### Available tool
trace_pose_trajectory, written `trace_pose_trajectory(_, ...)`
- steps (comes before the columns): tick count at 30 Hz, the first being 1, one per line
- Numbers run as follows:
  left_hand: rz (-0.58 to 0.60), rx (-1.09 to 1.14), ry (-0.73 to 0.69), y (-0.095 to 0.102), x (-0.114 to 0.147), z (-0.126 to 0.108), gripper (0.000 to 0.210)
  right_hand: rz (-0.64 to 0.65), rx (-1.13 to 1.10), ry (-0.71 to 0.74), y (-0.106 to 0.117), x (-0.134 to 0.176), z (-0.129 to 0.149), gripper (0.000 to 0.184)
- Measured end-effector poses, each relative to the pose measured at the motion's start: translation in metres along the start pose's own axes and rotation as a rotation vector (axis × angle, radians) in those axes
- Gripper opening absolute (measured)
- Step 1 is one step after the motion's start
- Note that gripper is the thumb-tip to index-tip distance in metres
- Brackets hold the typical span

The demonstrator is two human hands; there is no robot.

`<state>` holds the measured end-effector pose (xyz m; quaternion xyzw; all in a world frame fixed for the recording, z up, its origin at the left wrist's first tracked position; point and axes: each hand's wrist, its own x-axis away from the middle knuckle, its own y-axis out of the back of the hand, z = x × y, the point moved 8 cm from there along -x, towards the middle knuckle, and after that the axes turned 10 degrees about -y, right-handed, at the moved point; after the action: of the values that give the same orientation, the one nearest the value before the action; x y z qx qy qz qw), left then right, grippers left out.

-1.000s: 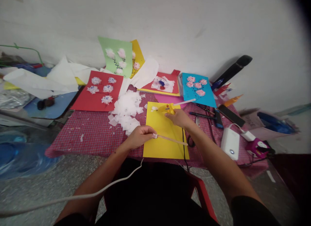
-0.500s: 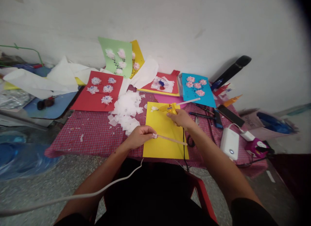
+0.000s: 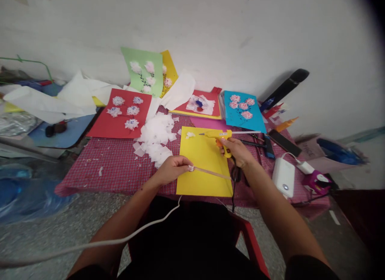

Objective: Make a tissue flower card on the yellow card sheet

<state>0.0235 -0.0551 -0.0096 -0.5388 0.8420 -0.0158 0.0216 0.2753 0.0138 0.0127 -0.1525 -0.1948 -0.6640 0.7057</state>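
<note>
My right hand [image 3: 237, 151] is wrapped round the handle of a yellow glue gun [image 3: 221, 134], with a pale glue stick [image 3: 248, 132] jutting from its back. The gun's nozzle points left over a yellow sheet [image 3: 207, 151], just right of a small white tissue cluster [image 3: 190, 134] on that sheet. Between the thumb and fingertips of my left hand [image 3: 173, 169] is the end of a thin wooden stick [image 3: 212, 173], with a small white tissue piece [image 3: 191, 168] there. The stick stretches right, above the sheet's lower half.
White tissue squares [image 3: 158, 135] are heaped left of the sheet. Flower-decorated red [image 3: 102, 121], green [image 3: 126, 57] and blue [image 3: 233, 121] cards stand or lie behind. A white power bank [image 3: 283, 177] and a purple plug adapter [image 3: 315, 183] lie right; the gun's black cord hangs over the front edge.
My right hand has drawn the glue gun right, and its nozzle has come away from the tissue cluster. The gun now sits more level. My left hand stays nearly still with the stick.
</note>
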Motion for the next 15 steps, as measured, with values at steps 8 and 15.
trace_pose_trajectory(8, -0.015, -0.002, -0.004, 0.000, 0.001, -0.001, 0.021, 0.017, -0.136, -0.080, 0.023, 0.010, -0.014, 0.046)
trace_pose_trajectory(15, -0.025, -0.008, 0.001, 0.000, 0.001, -0.002, 0.022, 0.000, -0.139, -0.104, 0.022, 0.009, -0.012, 0.041)
